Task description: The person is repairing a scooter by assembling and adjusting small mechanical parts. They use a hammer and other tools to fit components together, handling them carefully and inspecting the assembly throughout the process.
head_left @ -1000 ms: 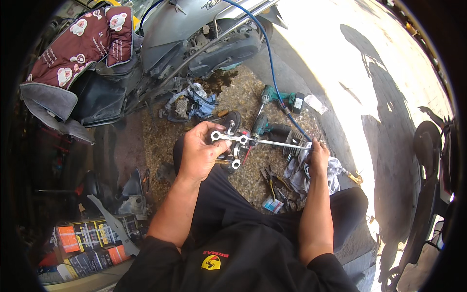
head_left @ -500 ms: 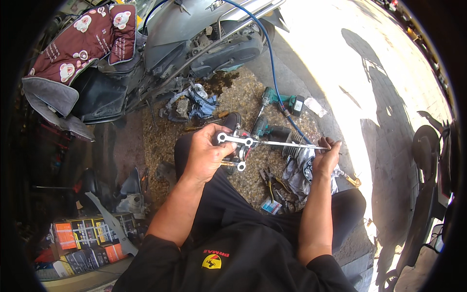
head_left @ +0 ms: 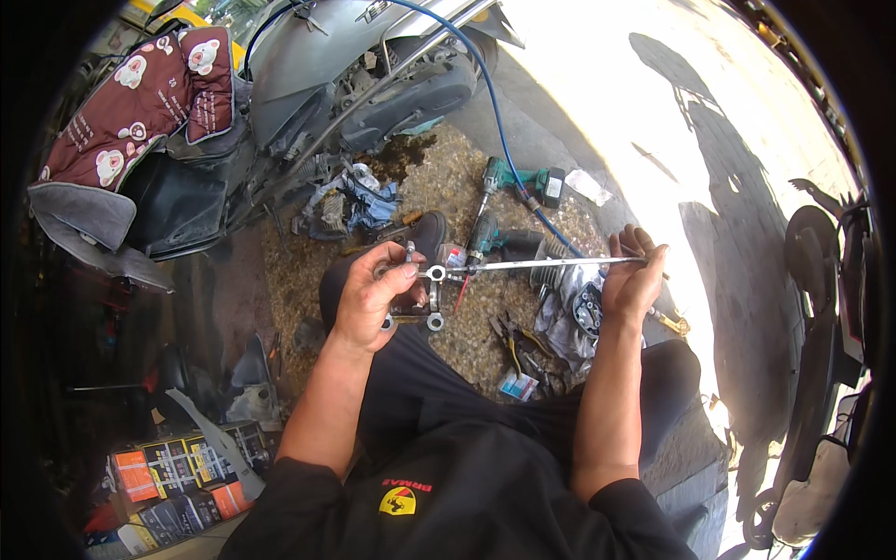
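My left hand (head_left: 367, 297) is closed around a small silver metal engine bracket (head_left: 436, 301) with round bolt holes at its corners. Its fingers partly cover the bracket, which is held up above my lap. In my right hand (head_left: 637, 278) lies the far end of a long thin metal rod tool (head_left: 546, 264), pinched by the thumb against the palm side while some fingers are extended. The rod runs level across to the bracket; its left tip ends at the bracket's side, where I cannot make out whether it is inserted.
Two green cordless power tools (head_left: 516, 179) lie beyond my hands, beside a blue hose (head_left: 504, 131). Pliers (head_left: 511, 347) and rags with engine parts (head_left: 571, 322) rest on the ground. A silver scooter (head_left: 327, 65) stands ahead; boxes (head_left: 177, 467) sit at lower left.
My left hand has turned the bracket, so its corner holes show differently. My right hand has rolled more palm-up with its fingers loosened along the rod. The whole view has shifted slightly.
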